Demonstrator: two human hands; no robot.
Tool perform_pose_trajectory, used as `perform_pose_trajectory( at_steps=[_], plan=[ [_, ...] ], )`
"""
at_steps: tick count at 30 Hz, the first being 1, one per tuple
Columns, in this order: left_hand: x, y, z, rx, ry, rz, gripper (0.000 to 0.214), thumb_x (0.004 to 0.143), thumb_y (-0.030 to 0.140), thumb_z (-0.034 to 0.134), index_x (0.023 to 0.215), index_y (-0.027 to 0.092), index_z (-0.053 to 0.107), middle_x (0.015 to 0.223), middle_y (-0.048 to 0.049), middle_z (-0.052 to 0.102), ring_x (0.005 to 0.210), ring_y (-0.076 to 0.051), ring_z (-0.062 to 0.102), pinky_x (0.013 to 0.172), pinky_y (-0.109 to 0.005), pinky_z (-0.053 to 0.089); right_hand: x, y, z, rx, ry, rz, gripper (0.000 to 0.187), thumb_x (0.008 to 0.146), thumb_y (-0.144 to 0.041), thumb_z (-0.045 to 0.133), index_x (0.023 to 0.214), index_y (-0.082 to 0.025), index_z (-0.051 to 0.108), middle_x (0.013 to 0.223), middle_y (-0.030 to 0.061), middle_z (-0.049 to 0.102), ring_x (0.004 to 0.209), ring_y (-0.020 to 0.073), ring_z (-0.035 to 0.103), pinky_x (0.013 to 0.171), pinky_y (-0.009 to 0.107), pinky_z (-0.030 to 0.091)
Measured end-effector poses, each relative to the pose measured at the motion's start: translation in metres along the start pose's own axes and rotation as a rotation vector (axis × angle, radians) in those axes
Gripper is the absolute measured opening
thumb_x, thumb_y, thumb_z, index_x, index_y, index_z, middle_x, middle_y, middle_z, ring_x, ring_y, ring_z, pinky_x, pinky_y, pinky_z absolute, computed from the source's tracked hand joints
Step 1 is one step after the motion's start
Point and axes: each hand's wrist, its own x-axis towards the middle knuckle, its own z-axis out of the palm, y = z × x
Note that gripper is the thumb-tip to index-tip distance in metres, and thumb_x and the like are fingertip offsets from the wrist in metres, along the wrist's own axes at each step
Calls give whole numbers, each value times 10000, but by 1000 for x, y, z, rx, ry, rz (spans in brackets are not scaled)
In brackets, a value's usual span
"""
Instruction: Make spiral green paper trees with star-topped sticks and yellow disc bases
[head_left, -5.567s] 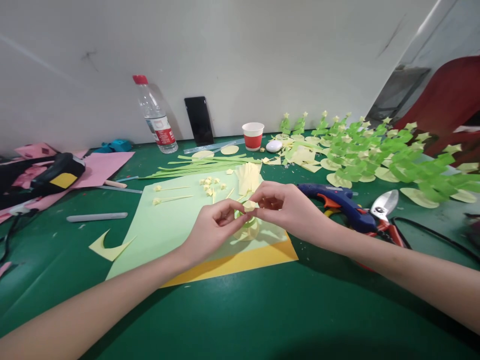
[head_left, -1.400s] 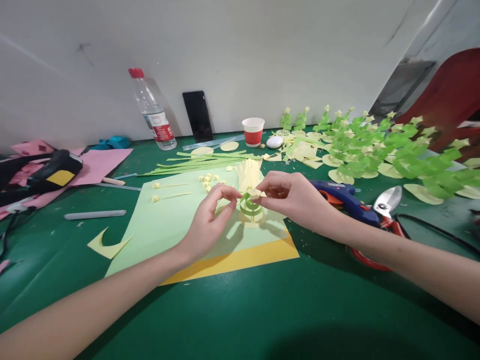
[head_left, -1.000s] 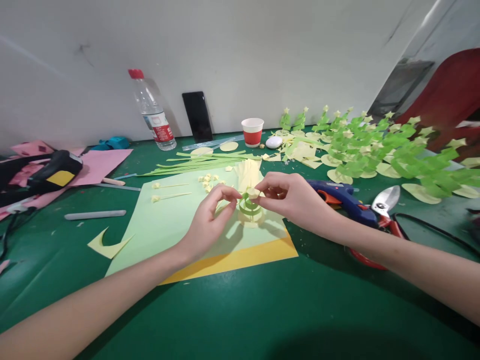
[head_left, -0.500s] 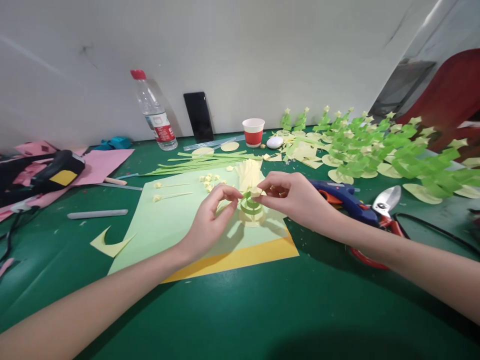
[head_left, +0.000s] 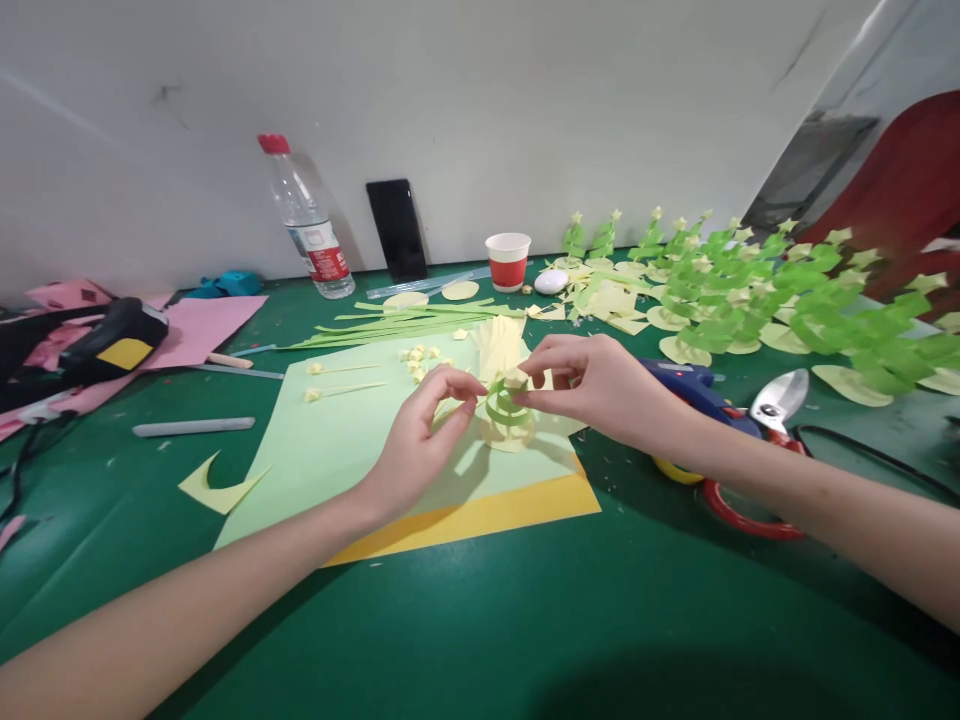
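The left hand (head_left: 420,440) and right hand (head_left: 596,388), fingers narrowly parted, flanked a green paper spiral (head_left: 507,416) above a pale sheet (head_left: 330,450); any grip was unclear.

Nothing can be read: the red and white label (head_left: 322,250) on the bottle (head_left: 291,200), standing beyond the hands (head_left: 420,430) and off to their left, carries pale printed marks too small to make out.

A pale wall (head_left: 465,100) is rising at twelve o'clock, a red chair (head_left: 904,165) is standing at two, a green tabletop (head_left: 465,630) is stretching across six.
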Motion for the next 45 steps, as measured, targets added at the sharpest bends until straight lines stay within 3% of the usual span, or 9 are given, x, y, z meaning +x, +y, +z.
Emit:
perform_pose_trajectory(
  at_steps=[13, 24, 45],
  plan=[
    [0, 1, 0, 11, -6, -10, 112, 814, 147, 400, 794, 208, 492, 827, -5, 519, 820, -146, 510, 786, -294, 420, 2, 0, -3, -40, -16, 33, 246, 612, -295, 704, 823, -175, 662, 757, 1, 573, 529, 72, 418, 488, 224, 352],
    [0, 2, -1, 23, -12, -18, 107, 825, 161, 401, 798, 212, 491, 831, -9, 517, 818, -149, 509, 779, -292, 429, -1, 2, 6, 22, 48, 39, 78, 674, -229, 666, 689, -157, 641, 708, -6, 543, 516, 58, 389, 459, 210, 313],
    [2, 6, -3, 46, -14, -62, 109, 825, 235, 399, 808, 242, 507, 833, -22, 521, 817, -184, 512, 761, -327, 429, -2, -9, 5, 40, 90, 45, 78, 667, -142, 652, 624, -145, 588, 643, -25, 522, 524, 47, 413, 476, 188, 345]
  ],
)
